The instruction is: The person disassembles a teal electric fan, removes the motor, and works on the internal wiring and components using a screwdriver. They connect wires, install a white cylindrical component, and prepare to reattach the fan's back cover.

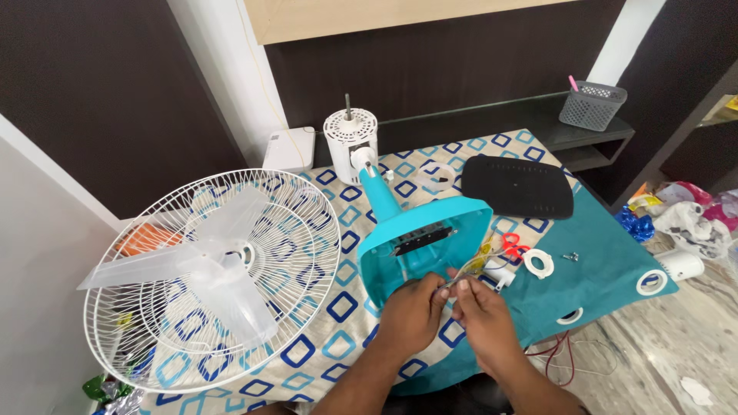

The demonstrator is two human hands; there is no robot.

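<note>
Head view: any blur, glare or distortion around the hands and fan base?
Head view: even, soft light, no glare; left hand and right hand sharp enough, the thin wires they pinch hard to resolve; fan base clear; wide-angle bending stretches the grille at left.

Both hands meet at the open underside of the turquoise fan base [427, 246]: the left hand [411, 313] and right hand [486, 321] pinch a bundle of thin wires [470, 269] together. Left of that grip lies the white fan guard [211, 280]; right of it, a white ring [538, 263].
</note>
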